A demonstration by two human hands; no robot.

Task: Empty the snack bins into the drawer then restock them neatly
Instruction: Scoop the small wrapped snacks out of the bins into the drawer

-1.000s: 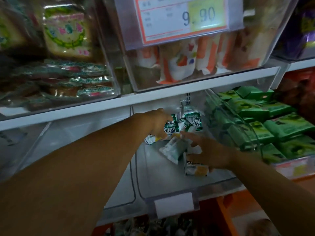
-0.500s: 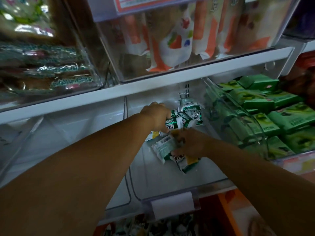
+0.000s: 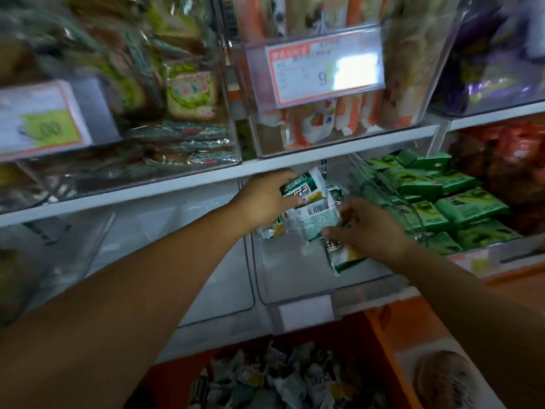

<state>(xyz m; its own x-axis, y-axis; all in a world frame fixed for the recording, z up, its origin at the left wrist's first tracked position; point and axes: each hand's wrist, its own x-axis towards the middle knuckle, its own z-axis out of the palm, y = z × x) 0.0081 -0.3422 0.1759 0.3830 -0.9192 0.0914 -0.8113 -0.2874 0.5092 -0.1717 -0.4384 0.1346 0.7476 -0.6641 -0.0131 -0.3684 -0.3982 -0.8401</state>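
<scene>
A white shelf [image 3: 188, 188] runs across the view, with clear bins above and below it. The upper row holds blurred wrapped snacks and two price tags, one at the left [image 3: 41, 121] and one in the middle [image 3: 324, 66]. On the lower row, the right bin [image 3: 380, 184] is packed with flat green packs [image 3: 460, 202] lying in rows. The left bin [image 3: 212, 278] shows only its bare floor. The middle bin [image 3: 289, 273] stands between them, its floor mostly bare, with a blank label [image 3: 305, 315] on its front edge.

Below the shelf, an orange drawer [image 3: 386, 329] stands open, and a loose heap of small snack packets [image 3: 295, 379] lies in it.

Both bare arms reach into the back of the middle bin. The left hand [image 3: 262, 199] has its fingers curled round the top packet [image 3: 305, 187], a green and white one held up near the shelf edge. A further packet [image 3: 271, 228] shows just under that hand; whether the hand holds it too cannot be told. The right hand [image 3: 368, 228] pinches the barcode packet [image 3: 315, 219] between thumb and curled fingers, just beside the top packet and touching it. A low packet [image 3: 345, 256] sticks out beneath the right palm, tilted towards the bin floor; the hand hides how it is held.
</scene>
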